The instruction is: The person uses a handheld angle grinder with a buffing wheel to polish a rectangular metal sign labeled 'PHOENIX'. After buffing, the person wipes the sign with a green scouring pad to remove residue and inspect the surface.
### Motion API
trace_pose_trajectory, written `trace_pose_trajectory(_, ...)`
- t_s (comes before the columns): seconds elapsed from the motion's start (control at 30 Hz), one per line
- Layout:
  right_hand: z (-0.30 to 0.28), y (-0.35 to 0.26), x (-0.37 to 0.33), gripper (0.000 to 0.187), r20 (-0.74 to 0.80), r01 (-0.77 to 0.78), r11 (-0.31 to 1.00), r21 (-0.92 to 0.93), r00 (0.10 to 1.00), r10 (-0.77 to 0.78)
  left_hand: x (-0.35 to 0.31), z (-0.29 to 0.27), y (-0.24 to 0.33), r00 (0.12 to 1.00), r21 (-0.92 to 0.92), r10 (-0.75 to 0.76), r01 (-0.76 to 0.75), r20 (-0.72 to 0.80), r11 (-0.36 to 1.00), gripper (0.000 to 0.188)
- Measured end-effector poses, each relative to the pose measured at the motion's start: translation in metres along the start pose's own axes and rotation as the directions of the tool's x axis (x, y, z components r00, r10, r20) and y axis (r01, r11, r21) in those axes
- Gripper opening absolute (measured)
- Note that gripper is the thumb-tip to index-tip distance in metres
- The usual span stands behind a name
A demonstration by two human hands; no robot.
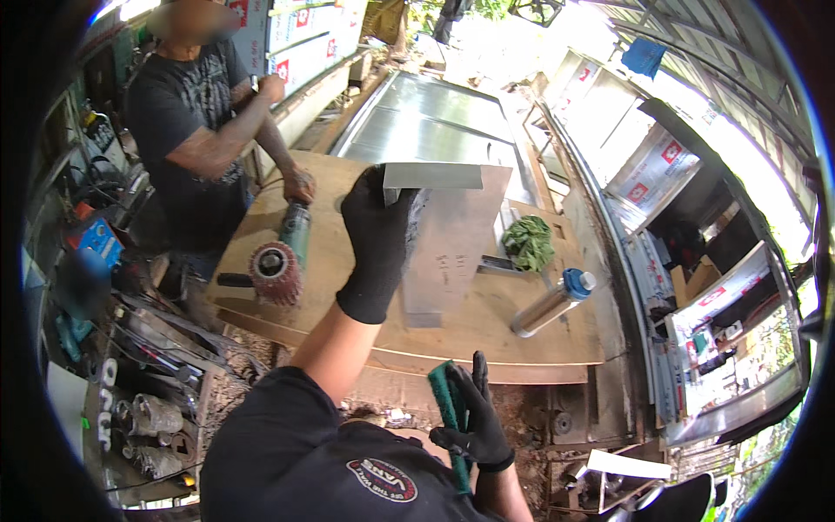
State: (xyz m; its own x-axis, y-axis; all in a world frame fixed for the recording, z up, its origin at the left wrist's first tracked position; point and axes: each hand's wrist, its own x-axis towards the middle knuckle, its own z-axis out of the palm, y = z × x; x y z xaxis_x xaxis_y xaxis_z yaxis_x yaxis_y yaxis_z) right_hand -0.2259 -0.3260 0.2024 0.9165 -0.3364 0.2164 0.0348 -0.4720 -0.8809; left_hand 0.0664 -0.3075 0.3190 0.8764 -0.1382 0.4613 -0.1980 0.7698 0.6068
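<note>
In the middle of the frame, the person's left hand (380,235), in a black glove, is gripping a bent sheet-metal piece (452,235) by its upper left edge, fingers curled closed around the fold. The piece is standing nearly upright, its lower end touching the wooden table (539,344) near the table's centre, its folded top lip facing the camera.

Low in the frame, just right of centre, the right hand (474,418), also gloved in black, is closing around a green abrasive pad (450,409), with the forefinger sticking up free. This hand is hanging below the near edge of the table, well apart from the metal piece.

To the right of the metal piece, a metal bottle with a blue cap (554,302) is lying on its side on the table, and a crumpled green cloth (528,242) is resting just above it.

In the upper left, another person in a dark shirt is standing at the far side of the table, one hand (299,185) pressing on a green power tool with a red abrasive drum (280,261), which is lying on the table's left part. Long sheets of bright metal (435,117) are stretching away beyond the table toward the top of the frame.
</note>
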Motion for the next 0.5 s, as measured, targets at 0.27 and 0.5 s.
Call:
trace_pose_trajectory(0.27,0.018,0.013,0.057,0.107,0.268,0.071,0.973,-0.220,0.963,-0.010,-0.005,-0.013,-0.026,0.982,0.273,0.136,-0.097,-0.131,0.957,0.031)
trace_pose_trajectory(0.5,0.026,0.023,0.042,0.108,0.245,0.010,0.997,-0.082,0.969,0.010,-0.007,-0.012,-0.037,0.956,0.409,0.290,-0.246,-0.049,0.879,0.040)
